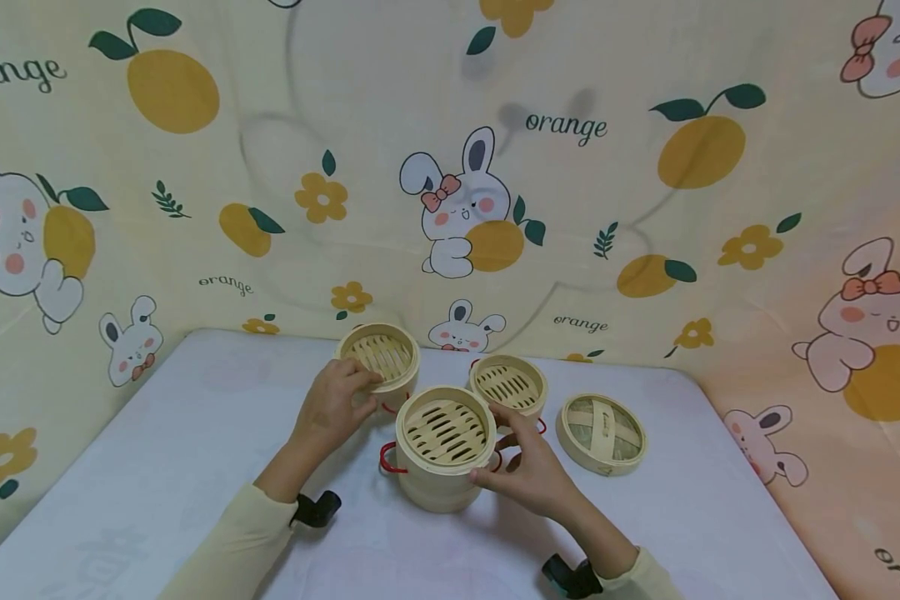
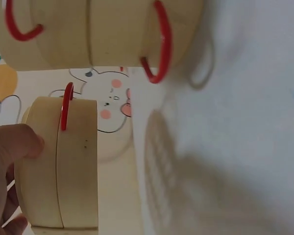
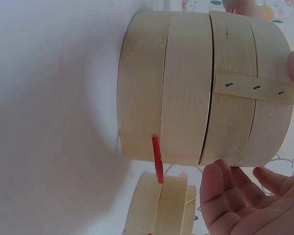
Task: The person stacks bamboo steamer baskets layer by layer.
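Observation:
In the head view, my left hand [image 1: 333,408] grips the rim of a small round bamboo steamer basket [image 1: 378,354] at the back left. The left wrist view shows this basket [image 2: 76,171] raised off the table, its red handle [image 2: 66,107] on the side. Front and centre stands a stack of two bamboo steamer baskets [image 1: 442,492] with slatted tops and red handles. My right hand [image 1: 528,467] holds the upper basket's right side. In the right wrist view, its thumb lies at the rim of the upper basket [image 3: 235,54], with curled fingers [image 3: 215,191] along the side.
Behind the stack, another slatted steamer basket [image 1: 508,385] with red handles sits on the white table [image 1: 217,417]. To its right lies a round woven bamboo lid [image 1: 602,433] with a crossing strap. A patterned cloth [image 1: 375,150] hangs behind the table.

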### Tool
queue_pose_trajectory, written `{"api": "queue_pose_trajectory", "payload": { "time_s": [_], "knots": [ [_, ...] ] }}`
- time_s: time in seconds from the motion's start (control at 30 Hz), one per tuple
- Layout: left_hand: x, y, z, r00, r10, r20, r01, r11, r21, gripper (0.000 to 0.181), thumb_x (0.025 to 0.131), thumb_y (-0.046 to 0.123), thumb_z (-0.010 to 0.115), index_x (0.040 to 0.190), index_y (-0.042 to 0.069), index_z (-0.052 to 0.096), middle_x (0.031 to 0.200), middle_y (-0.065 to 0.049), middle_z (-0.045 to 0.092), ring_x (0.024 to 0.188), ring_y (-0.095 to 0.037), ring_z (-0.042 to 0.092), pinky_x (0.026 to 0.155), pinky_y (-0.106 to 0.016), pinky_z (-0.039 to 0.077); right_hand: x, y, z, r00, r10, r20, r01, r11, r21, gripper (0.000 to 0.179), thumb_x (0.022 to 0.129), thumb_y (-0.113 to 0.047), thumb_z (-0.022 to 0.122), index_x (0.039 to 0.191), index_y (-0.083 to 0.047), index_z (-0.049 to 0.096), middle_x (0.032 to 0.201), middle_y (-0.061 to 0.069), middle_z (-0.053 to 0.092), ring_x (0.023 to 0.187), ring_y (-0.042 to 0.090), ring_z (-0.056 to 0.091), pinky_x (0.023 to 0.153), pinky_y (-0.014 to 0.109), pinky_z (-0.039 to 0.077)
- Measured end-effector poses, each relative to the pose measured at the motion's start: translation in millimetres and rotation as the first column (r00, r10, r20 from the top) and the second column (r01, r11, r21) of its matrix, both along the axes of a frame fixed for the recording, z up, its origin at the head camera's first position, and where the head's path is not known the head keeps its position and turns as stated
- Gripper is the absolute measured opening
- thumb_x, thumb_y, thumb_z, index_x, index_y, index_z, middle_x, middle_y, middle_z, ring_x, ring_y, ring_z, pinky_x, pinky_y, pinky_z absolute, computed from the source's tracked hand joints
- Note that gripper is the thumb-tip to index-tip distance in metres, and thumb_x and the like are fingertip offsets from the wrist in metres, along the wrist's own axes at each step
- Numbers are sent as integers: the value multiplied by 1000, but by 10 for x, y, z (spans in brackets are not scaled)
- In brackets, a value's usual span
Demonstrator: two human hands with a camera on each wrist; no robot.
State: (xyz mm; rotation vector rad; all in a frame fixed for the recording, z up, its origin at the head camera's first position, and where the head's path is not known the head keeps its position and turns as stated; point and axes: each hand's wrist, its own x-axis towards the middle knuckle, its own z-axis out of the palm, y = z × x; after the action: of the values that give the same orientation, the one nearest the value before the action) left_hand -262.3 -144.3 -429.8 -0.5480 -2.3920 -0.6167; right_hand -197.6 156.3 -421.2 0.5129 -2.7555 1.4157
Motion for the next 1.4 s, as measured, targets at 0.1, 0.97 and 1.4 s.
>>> {"api": "queue_pose_trajectory", "payload": {
  "time_s": [0.1,0.97,1.4],
  "knots": [
    [21,1,53,999,-10,-33,11,1000,21,25,69,6,79,93,11,75,88,-2,62,84,-22,56,72,-35,47,2,1,-3,1000,4,-6,-5,1000,-2,93,67,-31,87,145,-20,37,127,6,54,100,20,58,73,39,53],
    [322,80,425,1000,5,9,-7,987,162,24,79,4,72,103,10,73,96,-3,60,90,-22,48,75,-34,43,4,11,7,1000,16,5,-16,1000,-4,92,69,-29,86,145,-17,36,128,6,54,102,20,58,73,38,53],
    [542,133,526,997,-63,-48,69,986,153,24,77,5,74,101,9,74,94,-2,59,93,-22,49,78,-35,44,0,38,-2,1000,27,2,-27,1000,-9,89,70,-30,85,144,-22,36,130,7,55,100,21,58,72,39,53]
  ]
}}
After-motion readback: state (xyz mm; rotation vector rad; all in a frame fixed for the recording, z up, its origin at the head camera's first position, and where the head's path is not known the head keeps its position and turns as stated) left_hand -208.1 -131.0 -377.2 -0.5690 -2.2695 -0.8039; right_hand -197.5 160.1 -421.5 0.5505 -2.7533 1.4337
